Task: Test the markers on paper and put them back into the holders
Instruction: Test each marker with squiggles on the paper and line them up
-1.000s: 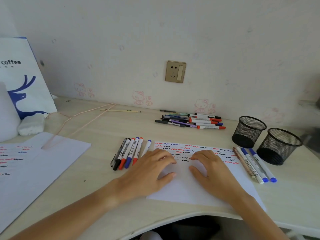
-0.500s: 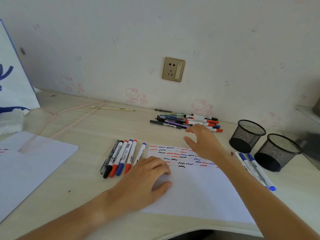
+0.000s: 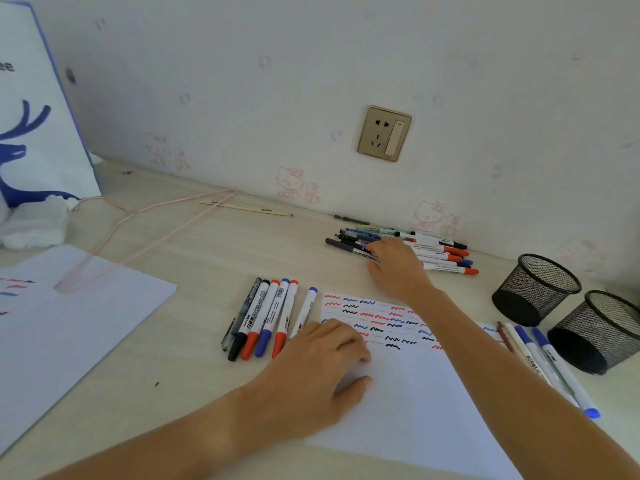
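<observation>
head | right hand (image 3: 398, 268) on marker pile (image 3: 433, 252) | grip seemingly unclosed

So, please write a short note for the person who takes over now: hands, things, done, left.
Left hand: rests on the test paper, fingers loosely curled, holding nothing.
Right hand: on the marker pile by the wall; its grip is not visible.
Row of markers lies left of the paper, a few pens right of it.
Done: many squiggles on the paper.
Left: both mesh holders look empty; test the pile, fill them.
</observation>
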